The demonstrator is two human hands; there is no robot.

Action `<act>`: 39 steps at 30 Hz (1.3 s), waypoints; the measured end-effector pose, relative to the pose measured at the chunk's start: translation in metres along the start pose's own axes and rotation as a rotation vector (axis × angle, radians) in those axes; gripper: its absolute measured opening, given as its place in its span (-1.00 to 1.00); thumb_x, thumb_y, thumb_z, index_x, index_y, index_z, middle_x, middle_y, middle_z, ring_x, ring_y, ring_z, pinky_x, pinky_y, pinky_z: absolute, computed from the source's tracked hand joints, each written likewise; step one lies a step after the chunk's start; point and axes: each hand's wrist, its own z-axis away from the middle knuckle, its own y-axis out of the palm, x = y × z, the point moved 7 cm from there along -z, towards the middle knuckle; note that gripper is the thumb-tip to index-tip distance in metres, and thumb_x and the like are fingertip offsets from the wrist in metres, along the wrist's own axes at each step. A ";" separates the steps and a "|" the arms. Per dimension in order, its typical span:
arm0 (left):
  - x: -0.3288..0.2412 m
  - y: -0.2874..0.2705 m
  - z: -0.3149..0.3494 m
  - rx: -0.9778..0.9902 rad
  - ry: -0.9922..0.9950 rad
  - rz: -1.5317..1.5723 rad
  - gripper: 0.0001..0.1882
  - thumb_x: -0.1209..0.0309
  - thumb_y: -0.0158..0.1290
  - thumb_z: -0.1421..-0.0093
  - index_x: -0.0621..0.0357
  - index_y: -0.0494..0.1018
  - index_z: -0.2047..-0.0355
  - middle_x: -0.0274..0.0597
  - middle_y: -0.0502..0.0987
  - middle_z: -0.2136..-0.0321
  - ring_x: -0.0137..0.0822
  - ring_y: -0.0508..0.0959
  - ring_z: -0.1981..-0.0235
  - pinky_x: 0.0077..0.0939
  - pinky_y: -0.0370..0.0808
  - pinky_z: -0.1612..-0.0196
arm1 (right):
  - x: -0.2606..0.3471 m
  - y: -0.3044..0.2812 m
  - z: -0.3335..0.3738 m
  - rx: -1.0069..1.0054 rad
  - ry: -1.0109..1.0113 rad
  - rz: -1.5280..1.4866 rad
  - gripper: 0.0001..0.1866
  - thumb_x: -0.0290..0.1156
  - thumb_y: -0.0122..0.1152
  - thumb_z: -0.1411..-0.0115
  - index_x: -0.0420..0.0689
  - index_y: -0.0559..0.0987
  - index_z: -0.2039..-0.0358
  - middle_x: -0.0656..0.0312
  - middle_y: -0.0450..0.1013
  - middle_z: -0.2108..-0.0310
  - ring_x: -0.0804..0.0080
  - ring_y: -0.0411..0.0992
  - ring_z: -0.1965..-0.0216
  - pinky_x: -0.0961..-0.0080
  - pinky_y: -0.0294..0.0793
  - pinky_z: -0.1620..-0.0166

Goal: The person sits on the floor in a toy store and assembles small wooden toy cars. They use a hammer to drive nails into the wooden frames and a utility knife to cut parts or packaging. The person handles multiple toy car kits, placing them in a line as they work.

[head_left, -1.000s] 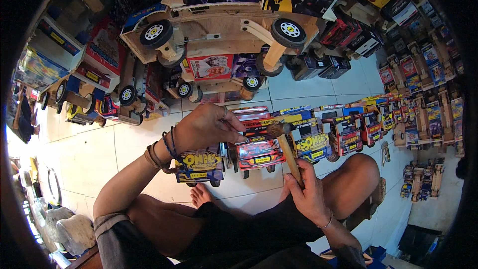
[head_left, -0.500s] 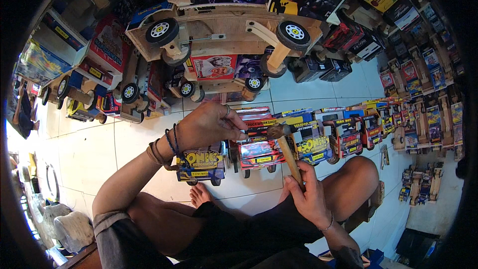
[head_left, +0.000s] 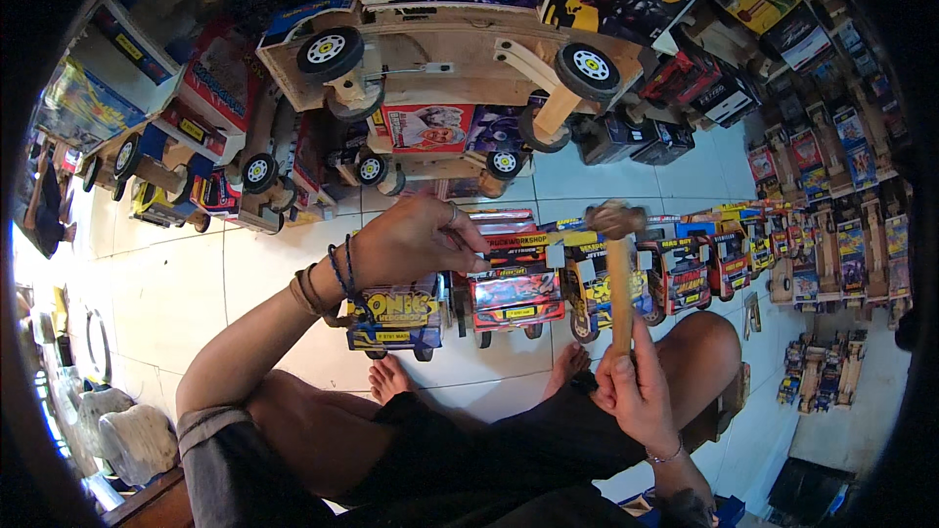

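Observation:
My left hand [head_left: 411, 240] is closed in a pinch at the left side of a red and black toy truck's [head_left: 516, 295] cab. A small pale piece shows at its fingertips, mostly hidden by them. My right hand [head_left: 634, 386] grips a hammer [head_left: 622, 279] by its wooden handle. Its blurred head is raised to the right of the red truck, in front of a blue and yellow toy truck [head_left: 608, 284]. On the red truck's right side a small white square tab [head_left: 556, 256] sticks out. Below my left wrist stands another blue and yellow toy truck [head_left: 396, 321].
More toy trucks [head_left: 682, 269] continue the row to the right. Large wooden toy trucks [head_left: 450, 49] lie stacked ahead, wheels outward. Small trucks [head_left: 827, 372] rest on the tiled floor [head_left: 284, 303] at right. My bare feet [head_left: 389, 379] are close behind the row.
The hammer has swung up and right, away from the red truck's cab. My left hand keeps its pinch at the cab's side. The view has shifted slightly.

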 end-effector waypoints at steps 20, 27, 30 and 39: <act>0.001 0.000 0.000 -0.046 0.105 0.021 -0.71 0.31 0.34 -0.18 0.24 0.65 0.18 -0.17 0.70 0.37 -0.48 0.68 0.34 -0.55 0.59 0.22 | 0.016 0.012 0.002 0.047 -0.236 0.668 -0.40 -0.40 0.04 -0.41 -0.07 0.17 -0.43 -0.17 0.44 -0.16 -0.03 0.56 -0.03 0.22 0.67 0.03; 0.001 -0.001 -0.001 -0.047 0.076 0.023 -0.74 0.34 0.34 -0.17 0.25 0.65 0.20 -0.16 0.70 0.38 -0.48 0.68 0.34 -0.57 0.59 0.22 | 0.014 0.018 0.004 0.110 -0.193 0.769 -0.33 -0.46 0.12 -0.35 -0.12 0.15 -0.43 -0.28 0.46 -0.08 -0.13 0.54 -0.02 0.15 0.69 0.09; 0.003 0.001 -0.002 -0.034 0.069 0.047 -0.74 0.35 0.34 -0.17 0.25 0.65 0.20 -0.17 0.71 0.38 -0.49 0.68 0.34 -0.58 0.59 0.23 | 0.027 0.016 0.008 0.040 -0.303 0.726 -0.31 -0.46 0.12 -0.34 -0.10 0.13 -0.44 -0.30 0.50 -0.02 -0.15 0.54 -0.01 0.13 0.69 0.12; 0.007 0.001 -0.004 -0.019 0.073 0.071 -0.72 0.31 0.34 -0.18 0.24 0.66 0.19 -0.20 0.70 0.39 -0.50 0.67 0.35 -0.60 0.58 0.26 | 0.005 0.021 0.001 0.076 -0.189 0.748 -0.32 -0.43 0.07 -0.38 -0.09 0.10 -0.45 -0.39 0.50 0.05 -0.16 0.56 0.02 0.15 0.69 0.10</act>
